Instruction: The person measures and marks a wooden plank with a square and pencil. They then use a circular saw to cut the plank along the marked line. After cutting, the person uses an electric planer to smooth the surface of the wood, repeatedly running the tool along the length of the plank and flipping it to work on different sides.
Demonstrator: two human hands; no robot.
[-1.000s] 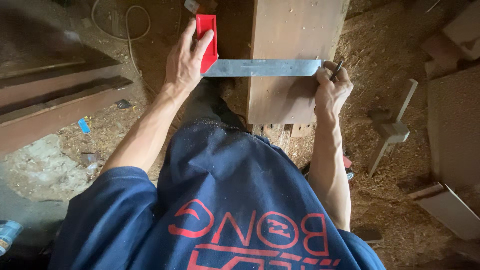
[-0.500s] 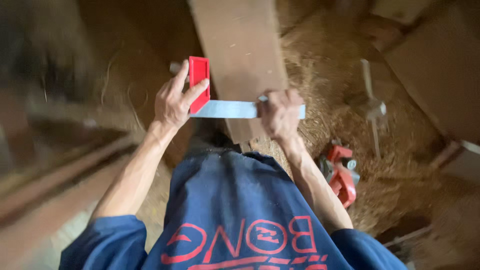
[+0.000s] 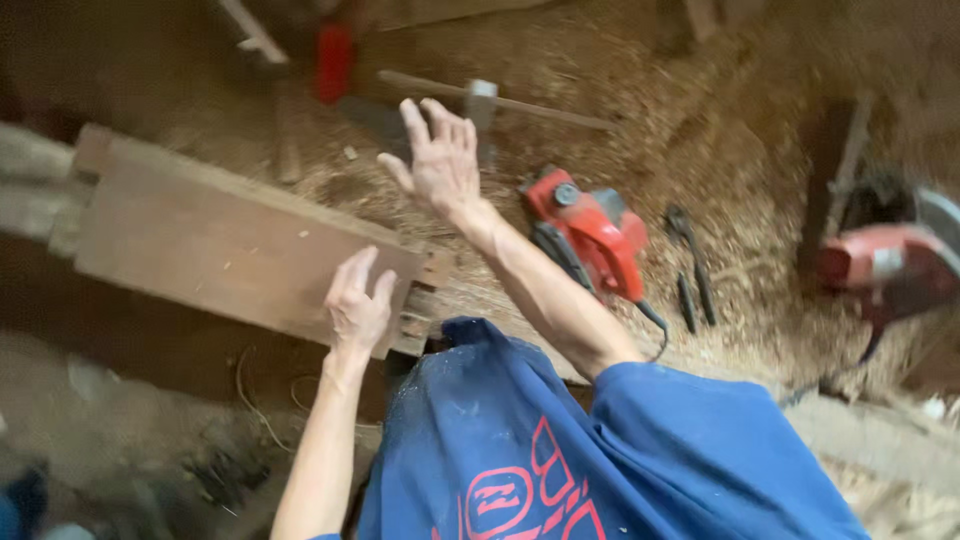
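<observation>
A thick brown wooden board (image 3: 220,245) lies across the left of the view. My left hand (image 3: 358,305) rests flat on its near end, fingers spread, holding nothing. My right hand (image 3: 437,160) is lifted in the air beyond the board, open, fingers apart and empty. It hovers over the sawdust floor, between the board's end and a red electric planer (image 3: 590,232). The red-handled square seen earlier appears as a blurred red shape (image 3: 334,62) with a grey blade on the floor far behind the board.
The floor is covered with sawdust and shavings. A hammer (image 3: 487,100) lies beyond my right hand. Dark pliers (image 3: 692,262) lie right of the planer. Another red power tool (image 3: 885,268) sits at the far right. Timber beams run under the board.
Both hands have let go of the red-handled square that they held across the board. The view has swung to the right; my right hand has risen off the board.
</observation>
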